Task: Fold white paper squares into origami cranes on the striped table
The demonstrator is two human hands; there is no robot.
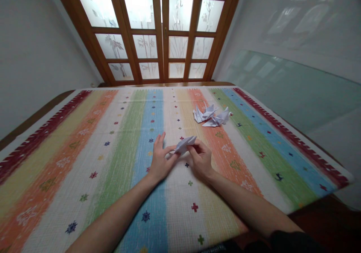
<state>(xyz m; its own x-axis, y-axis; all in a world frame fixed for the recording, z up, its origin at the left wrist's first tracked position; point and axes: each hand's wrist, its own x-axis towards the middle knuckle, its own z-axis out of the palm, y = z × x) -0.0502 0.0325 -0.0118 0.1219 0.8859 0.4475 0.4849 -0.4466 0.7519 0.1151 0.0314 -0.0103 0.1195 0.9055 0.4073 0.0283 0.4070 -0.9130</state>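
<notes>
A folded white paper crane (184, 144) is held between my two hands, just above the table's middle. My left hand (162, 159) pinches its left end between thumb and forefinger, the other fingers raised. On the crane's right end, my right hand (200, 156) has thumb and fingertips closed, the remaining fingers curled in. The exact folds under the fingertips are hidden. Beyond my right hand lies a small cluster of finished-looking white paper cranes (210, 113), wings and points overlapping.
A striped, colourful tablecloth (118, 162) covers the long table. Wooden doors with frosted panes (145, 46) stand past its far end. A pale glass panel (284, 91) leans by the white wall on the right. The table's near edge drops off at the lower right.
</notes>
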